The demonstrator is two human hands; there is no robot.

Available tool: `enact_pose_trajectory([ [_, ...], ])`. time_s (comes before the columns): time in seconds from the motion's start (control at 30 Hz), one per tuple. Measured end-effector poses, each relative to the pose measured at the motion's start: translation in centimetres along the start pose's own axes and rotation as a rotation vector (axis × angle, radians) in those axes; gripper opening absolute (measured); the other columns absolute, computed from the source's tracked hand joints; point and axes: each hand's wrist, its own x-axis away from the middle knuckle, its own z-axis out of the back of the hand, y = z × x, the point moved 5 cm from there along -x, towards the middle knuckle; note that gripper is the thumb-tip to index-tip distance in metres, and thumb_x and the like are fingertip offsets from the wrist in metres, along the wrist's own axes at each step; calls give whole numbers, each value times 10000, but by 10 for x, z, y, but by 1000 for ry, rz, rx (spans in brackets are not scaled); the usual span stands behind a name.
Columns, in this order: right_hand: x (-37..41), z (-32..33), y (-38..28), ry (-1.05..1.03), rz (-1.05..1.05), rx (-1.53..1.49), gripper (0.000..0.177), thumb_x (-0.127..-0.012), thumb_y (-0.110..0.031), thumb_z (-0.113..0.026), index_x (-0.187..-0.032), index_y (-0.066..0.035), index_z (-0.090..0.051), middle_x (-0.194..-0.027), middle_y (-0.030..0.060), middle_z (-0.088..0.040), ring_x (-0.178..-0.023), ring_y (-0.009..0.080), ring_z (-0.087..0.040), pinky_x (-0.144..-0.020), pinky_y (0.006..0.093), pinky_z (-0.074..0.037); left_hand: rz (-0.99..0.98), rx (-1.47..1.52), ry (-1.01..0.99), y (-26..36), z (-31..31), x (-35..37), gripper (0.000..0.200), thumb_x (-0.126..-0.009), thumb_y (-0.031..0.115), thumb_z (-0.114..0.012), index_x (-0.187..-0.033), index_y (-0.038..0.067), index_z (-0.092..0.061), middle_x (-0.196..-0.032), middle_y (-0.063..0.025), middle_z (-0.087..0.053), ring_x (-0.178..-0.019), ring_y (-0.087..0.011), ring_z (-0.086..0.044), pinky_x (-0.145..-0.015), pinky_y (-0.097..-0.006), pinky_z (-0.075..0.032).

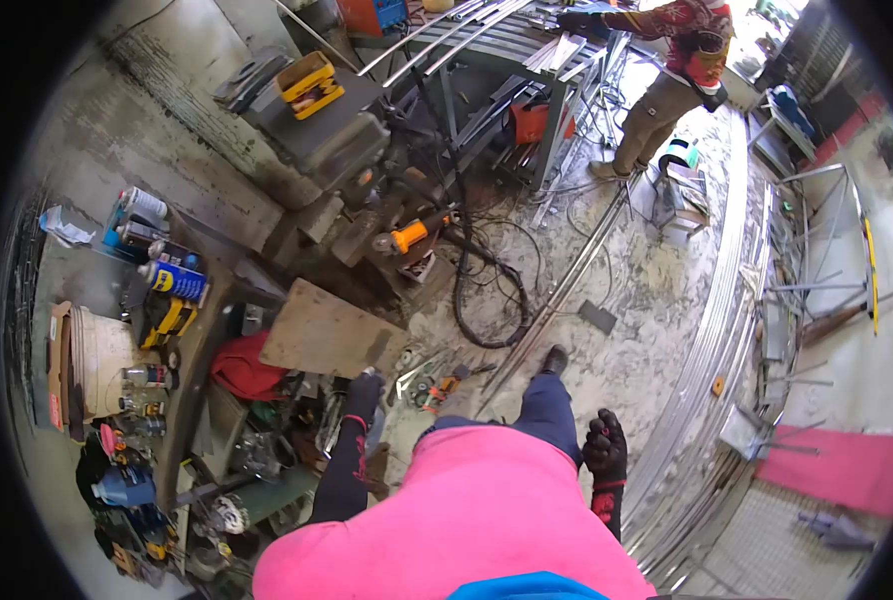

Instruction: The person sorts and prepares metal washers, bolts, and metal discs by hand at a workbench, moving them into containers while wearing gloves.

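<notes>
My left hand [365,394], in a black glove, is beside the front corner of a flat brown board [329,332]. Its fingers look pressed together, with a small pale spot at their tips that I cannot make out. On the other side of my body hangs my right hand [605,448], in a black glove with red marks at the wrist. Its fingers are loosely bent and apart, and I see nothing in them. Loose hand tools [437,385] lie on the floor ahead of my left hand. A red cloth [245,367] is beside the board.
An orange angle grinder [407,236] sits near a coiled black hose [495,338]. Long metal bars [712,345] line the floor at right. Ahead, another person [672,85] stands at a metal workbench [557,80]. Spray cans [175,280] and tools crowd the left side.
</notes>
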Motion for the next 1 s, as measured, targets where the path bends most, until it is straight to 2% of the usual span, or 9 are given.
enact_pose_trajectory([
  [0.07,-45,-13,-59,6,-9,9,334,-1092,-290,-403,-1259,-73,-594,-931,83,-673,-492,43,-385,-374,188,-328,105,227,169,39,-45,22,192,-915,255,-567,-826,91,-614,-626,-45,-547,-597,-160,-563,-550,-334,-451],
  [0.17,-126,-65,-137,-68,-155,59,316,-1093,-272,-391,-1218,-90,-617,-891,58,-658,-495,43,-395,-383,191,-363,275,112,49,21,-121,21,177,-919,256,-591,-860,94,-633,-658,-7,-569,-598,-115,-546,-522,-303,-428],
  [0.23,-172,-119,-174,-6,-176,158,253,-1090,-289,-418,-1155,-106,-580,-793,18,-548,-489,41,-355,-367,179,-320,132,16,8,46,-169,30,167,-908,261,-616,-901,99,-658,-670,1,-585,-593,-108,-556,-495,-292,-425],
  [0.5,-325,-228,-271,-110,-326,257,276,-1084,-316,-438,-1204,-102,-562,-893,32,-606,-492,38,-348,-367,181,-306,-138,37,301,152,-254,-99,245,-907,271,-633,-856,44,-710,-626,-42,-635,-533,-139,-596,-521,-301,-479],
  [0.57,-360,-236,-284,-47,-299,265,288,-1090,-318,-419,-1209,-106,-574,-877,31,-602,-485,34,-345,-362,188,-303,113,425,287,244,-268,-138,262,-932,259,-630,-853,24,-712,-608,-21,-618,-523,-125,-575,-518,-302,-459],
  [0.7,-471,-259,-294,3,-430,191,292,-1091,-314,-416,-1211,-101,-576,-865,36,-591,-479,43,-363,-369,194,-318,-232,437,379,387,-270,-288,190,-978,170,-601,-1050,27,-703,-761,7,-664,-610,-75,-605,-505,-265,-443],
  [0.83,-630,-335,-272,36,-472,325,267,-1093,-317,-425,-1182,-107,-565,-766,-5,-503,-500,47,-400,-417,220,-385,-573,576,390,590,-269,-446,317,-1014,188,-583,-1287,47,-659,-1016,-6,-696,-772,-72,-635,-688,-252,-513],
  [0.9,-726,-384,-259,11,-481,546,293,-1045,-347,-531,-1188,-92,-557,-785,8,-503,-478,48,-375,-391,193,-307,-548,603,485,680,-254,-515,309,-992,231,-610,-1182,3,-691,-989,-66,-737,-904,-124,-677,-792,-290,-535],
  [1.0,-872,-440,-253,-116,-466,983,241,-1000,-261,-568,-1165,-85,-576,-874,27,-611,-647,131,-558,-514,240,-435,-586,776,376,837,-224,-604,346,-992,357,-606,-1057,29,-698,-884,-60,-724,-720,-107,-659,-655,-272,-517],
])
